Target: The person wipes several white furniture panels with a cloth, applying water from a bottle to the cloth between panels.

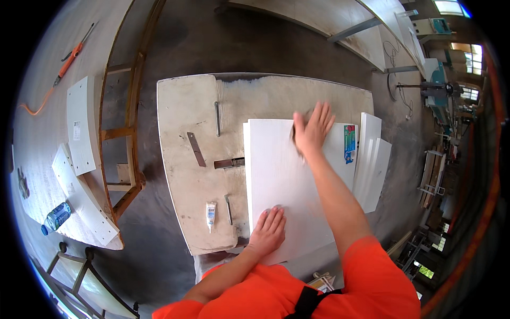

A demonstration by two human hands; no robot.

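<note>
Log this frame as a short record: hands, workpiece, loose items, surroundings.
Left hand: palm down on the white panel, near its lower left
Right hand: over the panel's upper part, fingers extended; something dark shows beside the thumb, unidentifiable
Workpiece support: worn table
On panel: green-and-red packet, near right edge
On table, left of panel: white tube; flat metal strip
Right of panel: white boards
Left bench: blue-tinted bottle; orange-handled tool
</note>
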